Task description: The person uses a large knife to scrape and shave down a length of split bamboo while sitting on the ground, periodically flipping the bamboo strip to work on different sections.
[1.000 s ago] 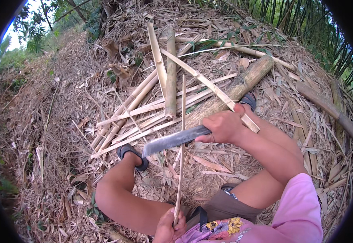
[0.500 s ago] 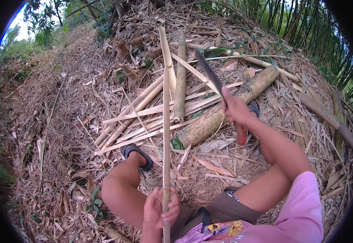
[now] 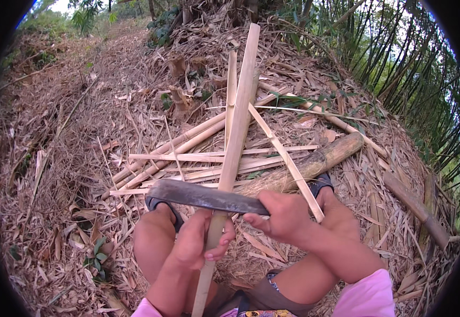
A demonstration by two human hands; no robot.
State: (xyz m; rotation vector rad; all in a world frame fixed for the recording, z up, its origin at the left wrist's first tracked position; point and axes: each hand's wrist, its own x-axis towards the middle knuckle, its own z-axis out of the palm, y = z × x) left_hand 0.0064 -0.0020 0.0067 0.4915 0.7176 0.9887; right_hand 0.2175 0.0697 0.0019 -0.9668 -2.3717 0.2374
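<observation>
My left hand (image 3: 192, 242) is closed around a long pale bamboo slat (image 3: 240, 121), which slants up and away from between my legs. In my right hand (image 3: 284, 217) is a machete; its dark, broad blade (image 3: 195, 196) lies crosswise over the slat, just above my left hand. The blade's tip points left, and the handle is hidden within my right fist. Close to my right wrist, a narrow bamboo strip (image 3: 288, 158) reaches down from the pile. Another upright split piece (image 3: 231, 95) stands behind the slat.
Beyond my feet lie split strips (image 3: 187, 157), round bamboo poles (image 3: 187, 136) and a thick bamboo log (image 3: 335, 155). A brown bamboo length (image 3: 417, 208) rests at the right. Cut stumps (image 3: 181, 103) rise ahead. Dry leaves cover the slope; standing bamboo (image 3: 404, 68) grows at the far right.
The machete has come down and left from its raised position on the right, onto the slat. My left hand has risen, and the slat now tilts rightward at its far end.
</observation>
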